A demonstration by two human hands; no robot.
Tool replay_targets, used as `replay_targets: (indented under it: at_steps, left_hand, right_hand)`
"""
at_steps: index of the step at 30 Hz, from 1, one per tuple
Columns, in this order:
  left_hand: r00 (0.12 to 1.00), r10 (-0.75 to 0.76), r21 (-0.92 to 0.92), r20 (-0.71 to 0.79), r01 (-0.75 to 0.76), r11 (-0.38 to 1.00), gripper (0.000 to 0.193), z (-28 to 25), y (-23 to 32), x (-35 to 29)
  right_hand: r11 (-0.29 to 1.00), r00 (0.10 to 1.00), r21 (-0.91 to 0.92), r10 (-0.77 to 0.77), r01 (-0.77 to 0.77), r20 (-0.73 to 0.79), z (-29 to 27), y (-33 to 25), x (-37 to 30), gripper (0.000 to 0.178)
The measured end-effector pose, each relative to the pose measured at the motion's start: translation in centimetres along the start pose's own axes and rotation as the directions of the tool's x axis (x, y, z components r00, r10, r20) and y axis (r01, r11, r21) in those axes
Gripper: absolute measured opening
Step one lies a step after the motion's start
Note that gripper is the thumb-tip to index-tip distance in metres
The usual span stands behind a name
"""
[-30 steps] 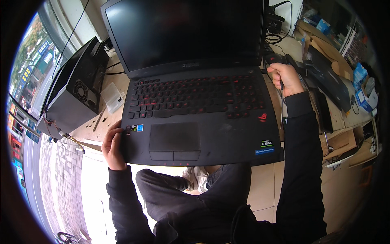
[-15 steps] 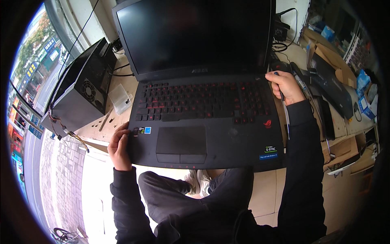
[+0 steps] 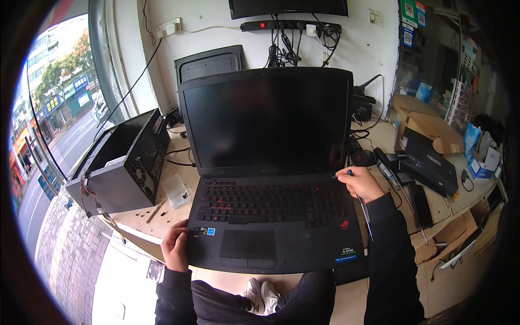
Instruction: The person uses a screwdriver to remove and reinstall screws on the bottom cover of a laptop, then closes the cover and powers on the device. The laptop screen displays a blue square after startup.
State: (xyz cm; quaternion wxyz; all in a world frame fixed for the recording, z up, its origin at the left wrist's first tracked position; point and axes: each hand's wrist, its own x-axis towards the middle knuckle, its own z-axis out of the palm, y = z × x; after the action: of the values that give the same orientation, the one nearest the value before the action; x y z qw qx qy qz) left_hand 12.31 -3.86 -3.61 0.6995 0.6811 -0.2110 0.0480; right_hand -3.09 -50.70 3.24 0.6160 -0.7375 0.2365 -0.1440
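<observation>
A large black laptop (image 3: pixel 303 252) lies open in front of me, its screen (image 3: pixel 265 124) dark and its keys marked in red. Its front edge juts past the bench, above my legs. My left hand (image 3: pixel 174 250) grips the base at the front left edge, thumb on top; the fingers underneath are hidden. At the right rear corner of the base, near the hinge, my right hand (image 3: pixel 363 185) is closed with its fingertips at the laptop's surface. The same hand holds a thin screwdriver (image 3: pixel 365 218), its shaft slanting down along the right edge.
An opened computer case (image 3: pixel 116 181) stands at left, beside a clear plastic box (image 3: pixel 176 192) with small parts. On the right lie a black device (image 3: pixel 430 162), cables and a cardboard box (image 3: pixel 433 130). A power strip (image 3: pixel 292 26) hangs on the wall behind.
My view has tilted upward, so the laptop sits lower in it and the wall behind shows. Both hands keep their places on the laptop, the screwdriver still in the right.
</observation>
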Motion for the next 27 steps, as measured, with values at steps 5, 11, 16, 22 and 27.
replay_targets:
  at_steps: [5,11,16,22,27]
  left_hand:
    - [1.000,0.016,0.019,-0.015,-0.016,1.000,0.017,0.1,0.1,-0.2]
    - [0.999,0.035,0.047,0.015,-0.036,0.998,0.019,-0.6,-0.4,-0.1]
    - [0.999,0.042,0.006,0.021,-0.042,0.999,0.020,-0.7,-0.5,-0.1]
    - [0.999,0.040,-0.006,0.031,-0.040,0.999,0.020,-0.6,-0.6,0.1]
    - [0.999,0.035,-0.023,0.026,-0.034,0.999,0.020,-1.0,-1.0,0.1]
  right_hand:
    - [0.997,0.997,0.043,-0.058,0.056,0.047,-0.6,1.6,0.2,0.020]
    - [0.999,0.999,0.018,-0.033,0.033,0.004,-0.3,1.2,0.7,0.020]
    - [0.999,0.999,-0.029,-0.027,0.028,0.017,-0.3,0.6,0.2,0.023]
    - [0.996,0.999,-0.073,-0.042,0.041,-0.007,-0.7,0.7,0.2,0.024]
    - [0.997,0.998,-0.050,-0.061,0.062,0.009,-0.4,0.9,0.6,0.022]
